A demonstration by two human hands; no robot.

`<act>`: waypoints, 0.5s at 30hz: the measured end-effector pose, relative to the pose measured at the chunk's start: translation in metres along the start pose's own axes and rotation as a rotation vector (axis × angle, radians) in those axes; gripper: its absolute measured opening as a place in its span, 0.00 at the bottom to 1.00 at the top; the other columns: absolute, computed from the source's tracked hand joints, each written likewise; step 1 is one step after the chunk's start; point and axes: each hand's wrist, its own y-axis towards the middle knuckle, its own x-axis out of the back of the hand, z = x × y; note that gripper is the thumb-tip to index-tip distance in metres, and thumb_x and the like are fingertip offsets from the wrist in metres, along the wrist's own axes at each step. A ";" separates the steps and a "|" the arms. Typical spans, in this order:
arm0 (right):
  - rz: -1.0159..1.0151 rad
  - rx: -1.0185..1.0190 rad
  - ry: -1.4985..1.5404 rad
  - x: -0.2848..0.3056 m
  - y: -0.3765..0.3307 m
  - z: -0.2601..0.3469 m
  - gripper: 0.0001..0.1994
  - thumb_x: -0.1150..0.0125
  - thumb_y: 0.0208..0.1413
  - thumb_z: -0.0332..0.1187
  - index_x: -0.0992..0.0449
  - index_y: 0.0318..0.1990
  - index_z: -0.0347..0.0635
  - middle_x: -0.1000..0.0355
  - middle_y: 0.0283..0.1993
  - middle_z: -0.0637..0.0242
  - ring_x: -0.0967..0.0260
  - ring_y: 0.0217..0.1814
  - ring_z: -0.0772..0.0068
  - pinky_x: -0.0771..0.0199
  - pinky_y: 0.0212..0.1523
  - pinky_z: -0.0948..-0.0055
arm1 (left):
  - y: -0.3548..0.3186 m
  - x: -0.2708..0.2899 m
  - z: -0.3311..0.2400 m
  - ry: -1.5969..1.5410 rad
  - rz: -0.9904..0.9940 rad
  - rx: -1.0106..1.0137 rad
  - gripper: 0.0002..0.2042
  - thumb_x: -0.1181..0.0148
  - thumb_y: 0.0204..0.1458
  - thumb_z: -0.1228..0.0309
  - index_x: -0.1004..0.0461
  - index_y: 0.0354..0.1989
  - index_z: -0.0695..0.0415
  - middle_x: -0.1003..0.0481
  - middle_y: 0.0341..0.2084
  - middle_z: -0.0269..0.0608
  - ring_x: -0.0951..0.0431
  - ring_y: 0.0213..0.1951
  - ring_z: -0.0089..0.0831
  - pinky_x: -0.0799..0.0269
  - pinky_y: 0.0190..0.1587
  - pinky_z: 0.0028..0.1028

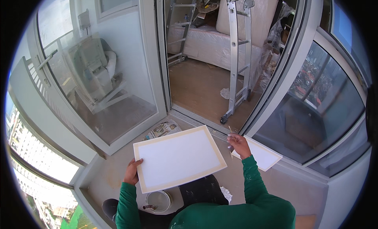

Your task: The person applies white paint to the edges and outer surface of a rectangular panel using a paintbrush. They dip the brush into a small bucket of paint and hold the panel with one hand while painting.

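My left hand (133, 171) grips the left edge of a white rectangular panel (179, 158) with a tan border all round. The panel tilts above my lap, its white face up. Beyond its right edge, my right hand (238, 145) is closed around a thin, light stick-like piece (230, 129); its exact kind is too small to tell. A second white panel (263, 155) with a tan edge lies on the floor just past that hand, partly covered by it. Below the held panel stands a round tub (168, 198) with a dark handle-like thing (149, 207) at its rim.
A folded newspaper (162, 129) lies by the door sill. A glass door (106, 67) stands open at left. Inside the doorway are aluminium ladder legs (241, 67) and a plastic-wrapped mattress base (208, 43). Crumpled white material (226, 194) is beside my leg; glass panels (319, 107) are at right.
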 end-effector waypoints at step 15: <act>1.524 0.224 -0.169 -0.137 -0.137 0.105 0.17 0.42 0.62 0.22 0.20 0.59 0.39 0.20 0.50 0.51 0.19 0.44 0.54 0.17 0.45 0.62 | -0.011 -0.006 -0.007 0.103 -0.003 0.023 0.27 0.37 0.62 0.67 0.34 0.67 0.64 0.21 0.55 0.48 0.18 0.54 0.36 0.23 0.61 0.33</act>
